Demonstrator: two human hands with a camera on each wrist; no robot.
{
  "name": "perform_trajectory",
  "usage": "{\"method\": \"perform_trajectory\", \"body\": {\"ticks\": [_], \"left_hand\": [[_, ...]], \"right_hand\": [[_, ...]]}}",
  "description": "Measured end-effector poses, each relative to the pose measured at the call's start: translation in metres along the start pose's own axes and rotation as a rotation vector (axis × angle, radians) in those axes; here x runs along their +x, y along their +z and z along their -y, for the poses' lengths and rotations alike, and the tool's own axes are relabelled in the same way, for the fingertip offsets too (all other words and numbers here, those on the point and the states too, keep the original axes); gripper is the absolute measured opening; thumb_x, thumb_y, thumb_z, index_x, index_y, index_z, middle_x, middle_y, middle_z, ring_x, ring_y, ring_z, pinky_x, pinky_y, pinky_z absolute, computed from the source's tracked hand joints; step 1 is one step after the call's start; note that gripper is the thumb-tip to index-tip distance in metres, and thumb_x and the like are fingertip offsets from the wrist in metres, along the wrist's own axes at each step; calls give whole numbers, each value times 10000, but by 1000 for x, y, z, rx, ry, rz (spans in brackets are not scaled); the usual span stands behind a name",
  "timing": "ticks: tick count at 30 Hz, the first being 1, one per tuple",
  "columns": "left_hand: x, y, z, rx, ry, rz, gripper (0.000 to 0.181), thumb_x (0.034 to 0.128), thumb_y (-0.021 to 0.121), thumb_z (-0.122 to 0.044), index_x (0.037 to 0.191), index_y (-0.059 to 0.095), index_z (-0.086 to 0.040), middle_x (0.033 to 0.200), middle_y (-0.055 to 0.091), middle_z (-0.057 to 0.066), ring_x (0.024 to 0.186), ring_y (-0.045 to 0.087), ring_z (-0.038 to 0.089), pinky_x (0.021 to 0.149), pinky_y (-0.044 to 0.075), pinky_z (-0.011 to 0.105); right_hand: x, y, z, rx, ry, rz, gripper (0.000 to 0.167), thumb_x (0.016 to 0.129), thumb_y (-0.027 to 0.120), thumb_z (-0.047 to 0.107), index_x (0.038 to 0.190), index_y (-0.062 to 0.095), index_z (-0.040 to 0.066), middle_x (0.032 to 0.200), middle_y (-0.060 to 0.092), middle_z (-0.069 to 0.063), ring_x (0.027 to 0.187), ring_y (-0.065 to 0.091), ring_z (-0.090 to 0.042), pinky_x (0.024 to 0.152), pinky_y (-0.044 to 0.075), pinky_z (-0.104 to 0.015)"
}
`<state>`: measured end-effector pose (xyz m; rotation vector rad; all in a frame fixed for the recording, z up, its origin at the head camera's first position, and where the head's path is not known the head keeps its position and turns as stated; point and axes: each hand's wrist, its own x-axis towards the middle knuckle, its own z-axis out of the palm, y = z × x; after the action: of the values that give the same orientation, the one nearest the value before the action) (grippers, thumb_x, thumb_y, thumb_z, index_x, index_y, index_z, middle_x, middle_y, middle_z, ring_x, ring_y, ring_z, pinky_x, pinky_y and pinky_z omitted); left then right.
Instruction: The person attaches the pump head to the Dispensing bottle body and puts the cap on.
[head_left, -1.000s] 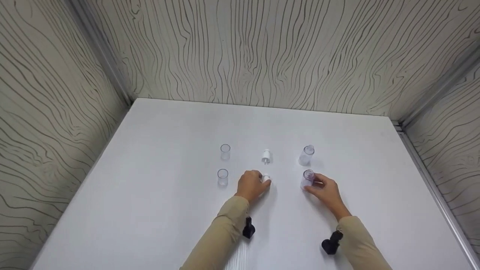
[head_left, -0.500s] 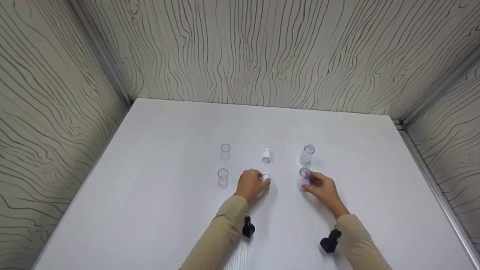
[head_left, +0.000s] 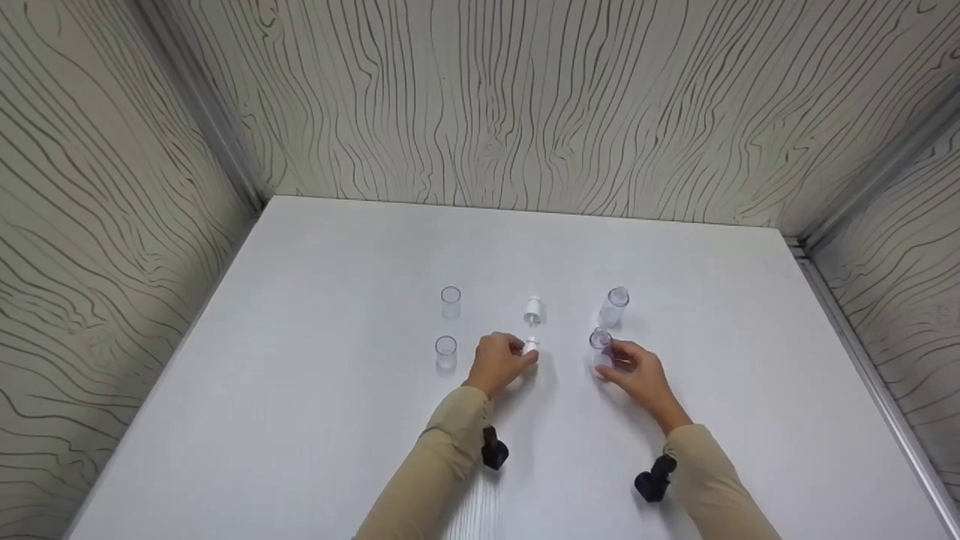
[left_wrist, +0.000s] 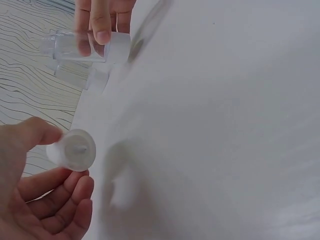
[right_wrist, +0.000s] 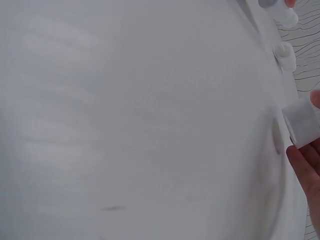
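Note:
My left hand (head_left: 500, 364) pinches a small white pump cap (head_left: 531, 346) between thumb and fingers; in the left wrist view the hollow underside of this cap (left_wrist: 79, 150) faces the camera, a thin stem inside. To the right, my right hand (head_left: 640, 376) grips a clear bottle (head_left: 601, 351) around its side, neck up. The right wrist view shows the white base of that bottle (right_wrist: 303, 122) lifted off the table. A gap separates cap and bottle. Behind them stand a second white pump cap (head_left: 533, 309) and a second clear bottle (head_left: 615, 308).
Two clear cups, a far one (head_left: 451, 303) and a near one (head_left: 446, 352), stand on the white table (head_left: 300, 337) left of my left hand. Patterned walls (head_left: 487, 105) rise behind and at both sides. A black device hangs at each wrist.
My right hand has carried its bottle leftward and slightly away from me, closer to the cap. My left hand has moved the cap slightly up in the head view.

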<state>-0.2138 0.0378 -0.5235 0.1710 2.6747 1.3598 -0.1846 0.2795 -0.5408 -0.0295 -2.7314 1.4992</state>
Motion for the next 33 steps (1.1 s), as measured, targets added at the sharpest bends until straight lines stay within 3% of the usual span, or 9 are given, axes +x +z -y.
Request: {"method": "perform_trajectory", "body": {"ticks": [7, 18, 22, 27, 33], "left_hand": [[2, -3, 2, -98, 21, -9, 293, 815, 737, -214, 971, 720, 34, 888, 729, 131, 747, 619, 115, 661, 538, 204], [3, -7, 0, -198, 1, -9, 293, 806, 760, -207, 992, 723, 17, 936, 733, 142, 803, 641, 135, 708, 573, 235], [4, -9, 0, -232, -24, -26, 282, 799, 767, -203, 983, 723, 5, 938, 731, 134, 801, 630, 127, 710, 571, 234], [5, -10, 0, -260, -11, -67, 280, 784, 769, -188, 968, 716, 16, 932, 736, 148, 812, 671, 151, 711, 584, 234], [5, -11, -1, -293, 1, -86, 314, 779, 769, -153, 1015, 701, 42, 949, 733, 175, 850, 708, 205, 736, 602, 252]], "right_hand": [[0, 6, 4, 32, -2, -8, 446, 785, 755, 1, 1192, 603, -100, 1155, 653, -250, 1041, 638, -203, 928, 563, -238], [0, 13, 7, 36, 33, 50, 476, 815, 749, 73, 1245, 590, -53, 1184, 652, -223, 1125, 622, -330, 964, 557, -329], [0, 15, 9, 49, 49, 77, 484, 826, 744, 97, 1257, 582, -51, 1212, 645, -226, 1144, 619, -328, 978, 547, -320], [1, 18, 11, 49, 47, 90, 451, 819, 754, 112, 1223, 615, -29, 1203, 661, -206, 1118, 637, -302, 950, 561, -274], [1, 21, 12, 67, 29, 102, 435, 819, 754, 115, 1207, 625, -34, 1194, 662, -216, 1120, 633, -318, 956, 559, -317]]}}
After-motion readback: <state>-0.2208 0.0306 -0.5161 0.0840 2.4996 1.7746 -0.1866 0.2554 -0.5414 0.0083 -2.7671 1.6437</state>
